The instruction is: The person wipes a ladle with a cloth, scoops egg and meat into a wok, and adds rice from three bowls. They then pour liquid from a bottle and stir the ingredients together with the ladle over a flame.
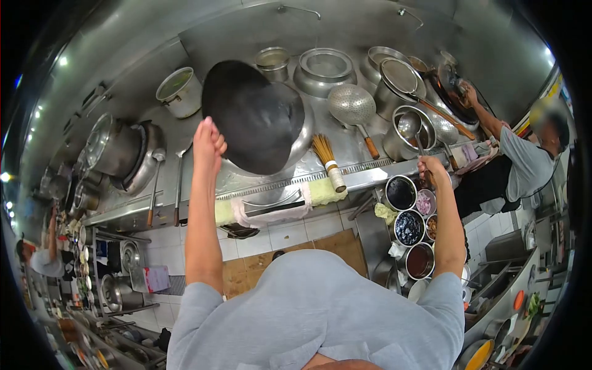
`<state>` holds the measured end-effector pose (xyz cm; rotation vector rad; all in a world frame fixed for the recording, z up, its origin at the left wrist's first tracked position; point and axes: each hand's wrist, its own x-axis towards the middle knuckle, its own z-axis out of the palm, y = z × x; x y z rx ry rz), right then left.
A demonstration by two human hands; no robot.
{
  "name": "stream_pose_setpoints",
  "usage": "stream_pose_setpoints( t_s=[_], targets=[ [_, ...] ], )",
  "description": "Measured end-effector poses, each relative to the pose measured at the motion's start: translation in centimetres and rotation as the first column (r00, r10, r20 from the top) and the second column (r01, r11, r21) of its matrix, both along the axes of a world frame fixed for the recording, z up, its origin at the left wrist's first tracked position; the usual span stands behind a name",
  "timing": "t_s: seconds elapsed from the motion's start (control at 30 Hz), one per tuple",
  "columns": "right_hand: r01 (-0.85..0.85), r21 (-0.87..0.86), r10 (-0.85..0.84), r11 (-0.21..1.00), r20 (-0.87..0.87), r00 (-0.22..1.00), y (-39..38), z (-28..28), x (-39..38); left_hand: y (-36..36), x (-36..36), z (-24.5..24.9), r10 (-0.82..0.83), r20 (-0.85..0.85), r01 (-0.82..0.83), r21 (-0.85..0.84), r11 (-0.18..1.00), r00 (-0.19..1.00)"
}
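My left hand [210, 143] is closed at the near left edge of a large black wok [250, 117], which is tilted up above the stove. Its handle is hidden by my fingers. My right hand [434, 171] grips the handle of a metal ladle [409, 125], whose bowl is over a steel pot [394, 147] at the right. Between my hands, a bamboo brush [328, 161] with a white-wrapped handle and a perforated skimmer [351, 105] with a wooden handle lie on the steel counter [364, 176].
Lidded pot [325, 71] and green-filled pot [179, 92] stand at the back. Sauce containers [409, 227] are below my right forearm. A co-worker [530, 154] at the right handles another pan. Another person [46, 259] is far left. Towels [271, 209] hang at the counter's front edge.
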<state>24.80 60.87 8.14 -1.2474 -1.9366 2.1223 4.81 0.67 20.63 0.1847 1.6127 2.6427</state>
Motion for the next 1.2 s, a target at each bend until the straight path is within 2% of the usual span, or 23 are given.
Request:
stream_pose_setpoints(
  t_s=[0.1,0.2,0.33,0.4,0.43,0.47,0.5,0.57,0.63,0.73,0.77,0.87,0.9,1.0,1.03,1.1,1.13,1.17,1.2],
  targets=[
    [-0.005,0.005,0.005,1.000,-0.012,1.000,-0.4,0.0,0.2,0.4,-0.8,5.0,-0.054,-0.054,0.040,-0.234,0.971,0.997],
    [-0.030,-0.031,0.029,0.999,-0.046,0.999,-0.4,-0.9,0.2,-1.0,-1.2,6.3,-0.049,-0.060,0.032,-0.258,0.966,0.997],
    [-0.027,-0.024,0.024,0.999,-0.089,0.996,0.1,-1.9,0.2,-2.1,-1.0,4.7,0.018,-0.030,-0.021,-0.089,0.996,0.999],
    [-0.049,-0.026,0.045,0.998,-0.135,0.990,1.3,-2.9,0.5,-2.8,-1.5,2.3,0.026,0.007,-0.026,0.018,0.999,1.000],
    [-0.061,0.002,0.061,0.998,-0.097,0.993,1.2,-2.1,1.1,-3.7,-2.1,0.5,-0.028,0.033,0.024,0.107,0.994,0.999],
    [-0.069,0.030,0.070,0.997,-0.059,0.996,0.5,-0.9,1.3,-3.9,-2.0,-0.4,0.063,0.121,-0.077,0.113,0.991,0.991],
    [-0.037,0.059,0.040,0.998,-0.052,0.998,0.2,-0.2,1.6,-5.9,-2.5,-2.5,-0.019,0.065,0.005,0.211,0.977,0.998],
    [0.003,0.084,0.000,0.996,-0.039,0.999,-0.6,0.9,2.0,-7.8,-2.9,-7.0,0.116,0.151,-0.151,0.247,0.957,0.982],
    [-0.011,0.120,0.017,0.993,-0.049,0.999,0.2,0.8,1.7,-7.7,-2.7,-11.6,0.123,0.176,-0.172,0.299,0.939,0.977],
    [-0.088,0.178,0.079,0.980,0.059,0.995,1.5,0.6,0.8,-4.5,-3.7,-18.5,0.060,0.156,-0.118,0.394,0.911,0.986],
    [-0.061,0.220,0.046,0.974,0.074,0.996,1.9,0.2,0.5,-3.0,-4.2,-20.2,0.040,0.186,-0.113,0.397,0.911,0.982],
    [-0.094,0.346,0.076,0.934,0.065,0.995,2.3,-0.7,0.1,2.0,-6.1,-22.6,0.006,0.258,-0.115,0.413,0.904,0.966],
    [-0.120,0.464,0.075,0.878,0.114,0.991,2.4,-1.0,-0.3,3.2,-6.6,-23.2,-0.002,0.281,-0.120,0.417,0.901,0.960],
    [-0.298,0.458,0.133,0.837,0.358,0.924,2.7,0.3,-1.4,3.3,-9.5,-26.1,-0.108,0.353,-0.080,0.478,0.875,0.929],
    [-0.285,0.445,0.114,0.849,0.373,0.921,2.2,1.2,-1.7,2.9,-10.2,-26.7,-0.108,0.379,-0.097,0.482,0.871,0.919],
    [-0.163,0.155,0.121,0.974,0.247,0.961,2.8,1.8,-2.2,2.4,-10.2,-25.7,-0.066,0.385,-0.123,0.446,0.887,0.920],
    [-0.112,-0.006,0.111,0.994,0.186,0.976,3.0,2.0,-2.3,2.0,-9.8,-25.4,-0.042,0.392,-0.140,0.425,0.894,0.919],
    [-0.002,-0.351,0.026,0.936,0.062,0.998,3.5,2.1,-2.7,1.4,-10.0,-25.8,-0.117,0.311,-0.049,0.477,0.877,0.943],
    [0.043,-0.508,-0.045,0.860,0.009,0.999,3.8,2.1,-2.4,0.9,-9.8,-26.4,-0.140,0.311,-0.030,0.485,0.874,0.940]
  ],
)
